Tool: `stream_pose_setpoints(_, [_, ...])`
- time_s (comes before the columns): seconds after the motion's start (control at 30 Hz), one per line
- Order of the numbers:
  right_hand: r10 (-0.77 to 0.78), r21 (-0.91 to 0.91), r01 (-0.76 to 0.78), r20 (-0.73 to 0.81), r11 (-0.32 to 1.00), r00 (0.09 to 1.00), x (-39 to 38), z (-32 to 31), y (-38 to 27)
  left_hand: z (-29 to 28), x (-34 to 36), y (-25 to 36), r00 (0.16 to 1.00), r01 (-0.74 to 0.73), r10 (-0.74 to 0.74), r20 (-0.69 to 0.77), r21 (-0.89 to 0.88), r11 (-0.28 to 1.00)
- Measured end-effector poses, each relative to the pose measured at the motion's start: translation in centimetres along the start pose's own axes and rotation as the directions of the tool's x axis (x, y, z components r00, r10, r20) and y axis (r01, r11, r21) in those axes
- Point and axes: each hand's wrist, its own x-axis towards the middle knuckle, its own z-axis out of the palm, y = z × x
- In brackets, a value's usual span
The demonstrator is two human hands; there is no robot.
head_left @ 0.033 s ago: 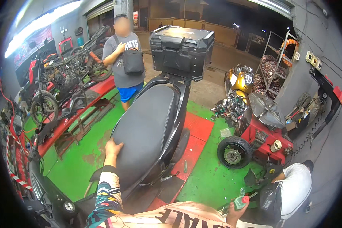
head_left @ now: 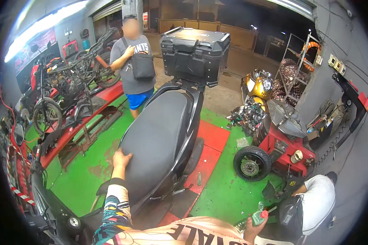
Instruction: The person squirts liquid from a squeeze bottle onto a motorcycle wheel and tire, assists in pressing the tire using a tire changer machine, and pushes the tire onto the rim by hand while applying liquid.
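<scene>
A black scooter with a long grey-black seat (head_left: 155, 139) stands in front of me. My left hand (head_left: 121, 158) rests on the seat's left edge, thumb spread over the top. The other fingers lie along the side and are only partly visible. At the lower right, my right hand (head_left: 253, 232) is closed round a small bottle (head_left: 259, 217) of greenish, see-through material with a red cap. Part of that hand is hidden by my shirt front. A black top box (head_left: 195, 57) is mounted behind the seat.
A person (head_left: 138, 65) in a grey shirt stands beyond the seat. Another person (head_left: 319, 202) in white bends at the lower right, near a loose wheel (head_left: 252, 164) and a red tyre machine (head_left: 284, 151). On the left, a stripped motorcycle (head_left: 65, 85) sits on a red lift (head_left: 55, 143).
</scene>
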Motion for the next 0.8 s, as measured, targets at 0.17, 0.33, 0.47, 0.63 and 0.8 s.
stream_pose_setpoints(0.17, [-0.041,-0.026,0.041,0.0,0.999,0.999,-0.3,-0.4,0.1,-0.5,-0.1,0.1,1.0,0.017,-0.016,0.026,-0.015,1.0])
stream_pose_setpoints(0.33, [-0.041,-0.019,0.041,-0.005,0.999,0.999,-0.1,-0.6,0.9,-0.8,-0.3,0.3,1.0,0.019,-0.019,0.008,-0.002,1.0])
stream_pose_setpoints(0.47, [0.012,-0.032,-0.012,-0.005,0.999,1.0,-0.2,-0.6,0.9,-0.5,-0.2,0.1,1.0,-0.016,0.016,-0.016,0.0,1.0])
stream_pose_setpoints(0.63, [-0.01,-0.038,0.01,0.021,0.999,1.0,-0.1,-0.6,0.8,-0.3,-0.1,-0.2,1.0,0.012,-0.012,0.008,-0.008,1.0])
stream_pose_setpoints(0.8, [-0.01,-0.035,0.011,0.028,0.999,1.0,0.1,-0.8,1.2,-0.3,-0.1,-0.2,1.0,0.001,-0.001,0.016,-0.011,1.0])
